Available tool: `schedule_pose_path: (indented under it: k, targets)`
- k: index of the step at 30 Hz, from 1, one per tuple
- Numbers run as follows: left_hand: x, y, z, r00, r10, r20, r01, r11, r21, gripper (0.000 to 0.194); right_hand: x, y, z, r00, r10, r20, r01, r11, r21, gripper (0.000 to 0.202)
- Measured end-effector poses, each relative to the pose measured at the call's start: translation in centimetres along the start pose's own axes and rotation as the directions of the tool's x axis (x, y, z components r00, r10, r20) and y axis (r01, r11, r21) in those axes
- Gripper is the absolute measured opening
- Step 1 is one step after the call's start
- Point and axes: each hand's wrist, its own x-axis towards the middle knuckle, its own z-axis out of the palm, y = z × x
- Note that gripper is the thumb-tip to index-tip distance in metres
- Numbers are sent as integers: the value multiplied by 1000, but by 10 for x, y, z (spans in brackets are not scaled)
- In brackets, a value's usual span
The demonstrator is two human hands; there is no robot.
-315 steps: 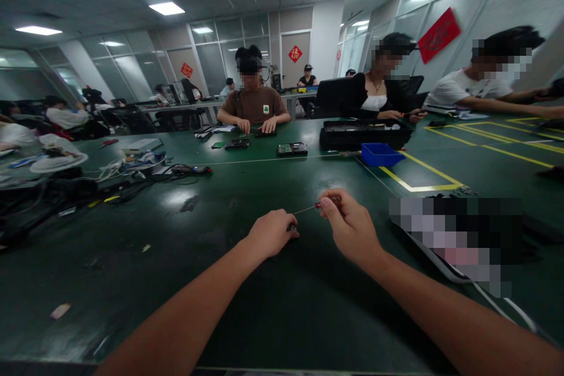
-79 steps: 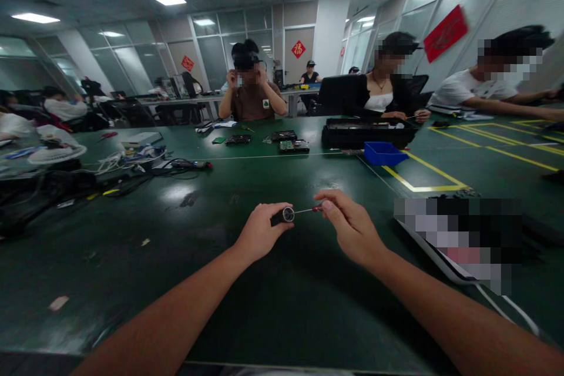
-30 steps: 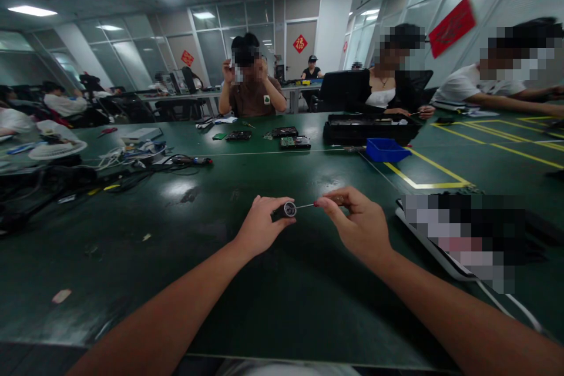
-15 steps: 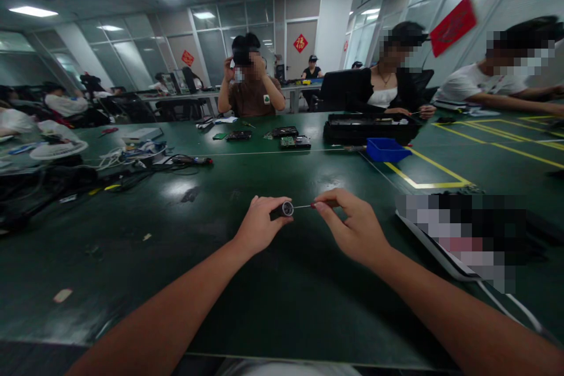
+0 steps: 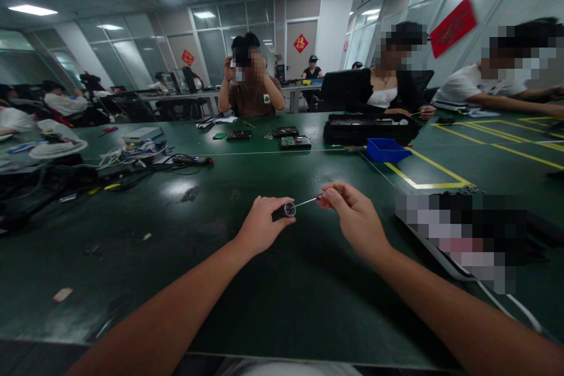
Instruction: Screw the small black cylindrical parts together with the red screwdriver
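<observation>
1. Over the green table (image 5: 273, 305), near its middle, the left hand (image 5: 259, 226) was curled around a small dark cylinder (image 5: 284, 210), fingers and thumb pinching it, its ringed end face turned toward the right hand.
2. Just beside it, the right hand (image 5: 355, 220) pinched a thin screwdriver (image 5: 308, 201) by its reddish handle; most of that handle was buried under the fingertips, so only the bare shaft showed.
3. The shaft's tip met the cylinder's end face, but whether it sat in a screw or a hole was too small to make out.
4. Both hands hung a little above the tabletop; I could not tell whether either wrist rested on it.
5. To the right lay a flat device (image 5: 458, 235) whose top was blurred out, with a white cable (image 5: 511, 308) running off from it toward the near edge.
6. Farther back sat a blue bin (image 5: 385, 151) beside a long black case (image 5: 368, 128), and two circuit boards (image 5: 295, 142) in front of a seated person (image 5: 252, 97) whose hands were raised to the head.
7. At the left edge a tangle of cables (image 5: 132, 173) lay in shadow, its parts hard to separate.
8. Two more people (image 5: 484, 91) sat on the right, the farther one's forearms cut off by the frame.
</observation>
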Motion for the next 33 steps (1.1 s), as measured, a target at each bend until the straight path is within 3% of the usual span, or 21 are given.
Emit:
schedule_pose_path:
  k: [2,4,5,11,20,25,30,33]
  targets:
    - [0,2,0,999,50,22,-49,999,-22,38,6,4,-1,989,144,-17,-139,973,184,29]
    - [0,2,0,996,73,43,-73,997,-6,38,9,6,-3,952,282,123,-305,914,267,31]
    - [0,1,0,996,69,50,-69,998,10,38,10,7,-3,946,297,127,-322,904,282,31]
    - [2,-3,0,1000,20,20,-21,1000,14,40,8,7,-3,993,81,-86,-67,985,156,31]
    - [2,2,0,996,-82,-32,78,991,-104,28,2,-4,-3,981,-89,-174,93,995,18,23]
    - [0,7,2,996,-79,43,84,989,-121,39,-3,-16,-3,971,-159,-181,152,987,-53,19]
    - [7,19,4,984,-95,150,100,995,-25,27,-7,-23,-3,959,-210,-190,193,976,-102,16]
    - [19,24,8,968,-62,243,51,997,53,25,-7,-23,-4,954,-221,-205,205,974,-94,16]
